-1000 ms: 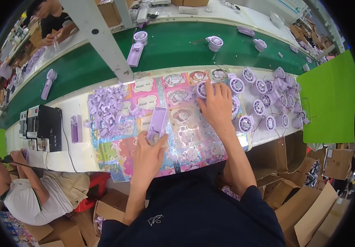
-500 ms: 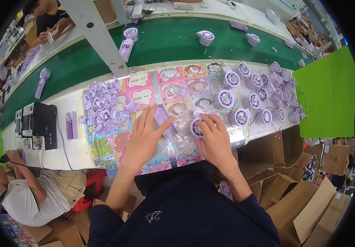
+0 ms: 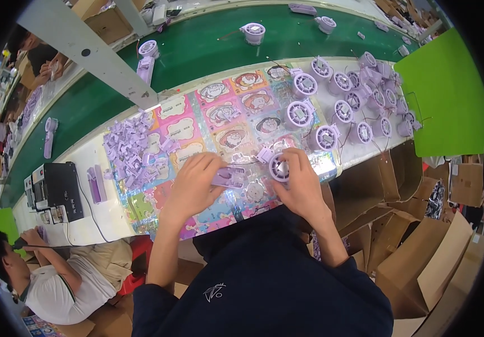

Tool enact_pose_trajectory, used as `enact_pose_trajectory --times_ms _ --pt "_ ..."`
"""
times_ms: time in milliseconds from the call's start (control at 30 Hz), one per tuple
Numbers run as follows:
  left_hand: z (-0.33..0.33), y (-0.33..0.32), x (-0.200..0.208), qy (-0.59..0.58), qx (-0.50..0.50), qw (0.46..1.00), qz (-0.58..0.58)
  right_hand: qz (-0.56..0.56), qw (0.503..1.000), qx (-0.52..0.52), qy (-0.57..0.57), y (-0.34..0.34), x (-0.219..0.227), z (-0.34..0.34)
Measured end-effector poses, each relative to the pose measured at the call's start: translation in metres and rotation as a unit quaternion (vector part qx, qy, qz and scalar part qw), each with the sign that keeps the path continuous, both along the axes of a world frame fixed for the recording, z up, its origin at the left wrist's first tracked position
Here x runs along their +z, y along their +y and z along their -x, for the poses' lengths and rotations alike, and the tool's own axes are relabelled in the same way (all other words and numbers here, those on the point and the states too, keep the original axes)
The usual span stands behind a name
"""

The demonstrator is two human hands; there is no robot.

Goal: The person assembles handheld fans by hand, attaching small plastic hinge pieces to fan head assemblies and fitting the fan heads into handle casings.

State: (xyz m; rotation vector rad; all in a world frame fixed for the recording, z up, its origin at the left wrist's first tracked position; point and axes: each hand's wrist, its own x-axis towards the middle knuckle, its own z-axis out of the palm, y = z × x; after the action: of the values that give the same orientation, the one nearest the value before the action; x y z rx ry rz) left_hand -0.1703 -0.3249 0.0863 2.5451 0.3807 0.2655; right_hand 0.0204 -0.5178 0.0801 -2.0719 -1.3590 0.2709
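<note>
On the counter (image 3: 112, 222), held lilac casing (image 3: 232, 177) in left hand (image 3: 193, 182), fan head (image 3: 279, 168) in right hand (image 3: 302, 187) at three o'clock of casing; seemingly unjoined. Noted loose, seemingly unused: further fan heads (image 3: 344, 111) at two o'clock, small parts (image 3: 132, 147) at ten.

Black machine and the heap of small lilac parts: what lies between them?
In the head view, an open lilac case and a thin dark cable on the white tabletop.
</note>
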Motion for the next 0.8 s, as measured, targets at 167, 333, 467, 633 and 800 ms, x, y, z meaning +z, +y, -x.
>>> enact_pose_trajectory --times_ms 167,333,467,633,800 --pt "0.018 -0.007 0.001 0.023 0.027 0.999 0.017 -0.007 0.998 -0.026 0.053 0.000 0.006 -0.008" --pt "0.019 -0.003 0.016 0.118 0.091 0.986 0.070 0.007 0.972 0.119 0.201 -0.004 0.016 -0.020" --pt "0.012 -0.005 0.013 0.144 0.084 0.981 0.096 -0.038 0.972 0.155 0.172 0.007 0.025 -0.005" --pt "-0.001 -0.002 0.006 0.105 0.048 0.968 0.223 -0.048 0.984 0.123 0.117 0.026 0.024 0.009" --pt "-0.014 -0.004 0.014 0.149 0.011 0.960 0.237 -0.050 0.991 0.122 0.036 0.027 0.024 0.014"
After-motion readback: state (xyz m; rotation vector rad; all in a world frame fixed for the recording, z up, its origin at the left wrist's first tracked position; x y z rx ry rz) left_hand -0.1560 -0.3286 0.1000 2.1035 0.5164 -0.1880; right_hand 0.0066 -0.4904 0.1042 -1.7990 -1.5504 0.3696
